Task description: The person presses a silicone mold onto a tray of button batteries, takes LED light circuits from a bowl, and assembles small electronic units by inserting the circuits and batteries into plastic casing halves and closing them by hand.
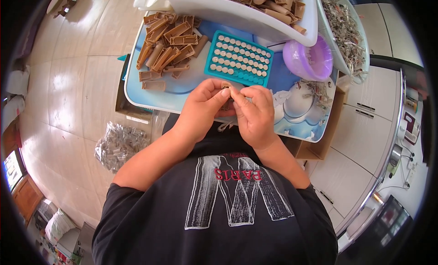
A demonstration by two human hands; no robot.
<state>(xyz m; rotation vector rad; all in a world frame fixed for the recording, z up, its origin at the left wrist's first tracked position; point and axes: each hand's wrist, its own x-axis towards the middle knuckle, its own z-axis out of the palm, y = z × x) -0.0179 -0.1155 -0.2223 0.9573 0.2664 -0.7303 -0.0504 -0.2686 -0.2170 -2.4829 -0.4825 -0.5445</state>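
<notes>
In front of my chest, at the table's near edge, my left hand (204,104) and my right hand (255,110) meet with fingers pinched. Between them is a small brown plastic casing (225,105), mostly covered by my fingers. Whether the right fingertips also hold a tiny part is too small to tell. Just beyond my hands lies a teal tray (207,59) with rows of small white round pieces; some places in its nearest row show bare teal. A loose pile of similar brown casings (175,43) spreads over the table's left part.
The blue-white table (175,98) holds a purple basket (329,59) at right, beside bundled thin wires (319,89). Behind stand a white bin (237,18) of brown casings and a basket of wires (342,27). A clear bag of grey parts (122,146) lies on the floor at left.
</notes>
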